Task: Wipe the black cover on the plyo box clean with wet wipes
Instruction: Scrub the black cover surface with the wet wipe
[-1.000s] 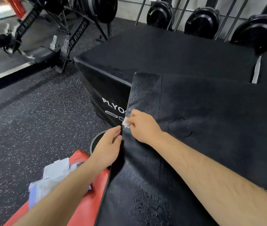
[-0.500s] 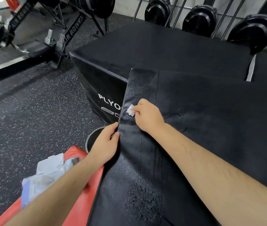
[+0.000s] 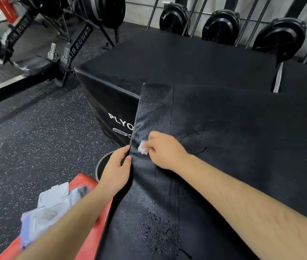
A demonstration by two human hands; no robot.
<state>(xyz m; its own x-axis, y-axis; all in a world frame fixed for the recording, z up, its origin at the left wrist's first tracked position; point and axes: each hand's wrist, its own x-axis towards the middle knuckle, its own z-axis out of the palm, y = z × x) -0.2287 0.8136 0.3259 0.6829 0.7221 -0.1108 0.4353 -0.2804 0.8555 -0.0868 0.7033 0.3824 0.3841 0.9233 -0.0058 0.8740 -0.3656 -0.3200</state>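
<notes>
The black cover [image 3: 233, 147] fills the centre and right of our view. It is spread flat, w/ a seam running approx 12-to-6 near its left side. The strip left of that seam ends in a free edge. We can't tell what lies under the cover.

On that strip, just left of centre, we see a small white wet wipe [image 3: 142, 149], bunched up against the cover. The right hand [image 3: 165, 150] holds it w/ fingers curled round it, and a bit of white shows at the hand's 9 o'clock. At approx 8 o'clock from the wipe, the left hand [image 3: 116, 168] pinches the cover's left edge between thumb and fingers, a narrow grip on the fabric. The hands are near each other, not touching. Toward 6 o'clock the cover has a shiny patch of droplets.

At 11 o'clock from the hands stands the plyo box [image 3: 111, 102], black, its white "PLYO" lettering partly hidden by the strip. At 7 o'clock a wipes pack [image 3: 53, 201], lid flipped open, lies on a red pad [image 3: 85, 186], and the left forearm crosses both. A round grey rim [image 3: 98, 167] shows at the left hand's 9 o'clock. Speckled floor [image 3: 36, 137] takes the 9 o'clock side. An air rower [image 3: 78, 45] sits at 10–11 o'clock, and black fan housings [image 3: 222, 25] line the wall at 12–1.
</notes>
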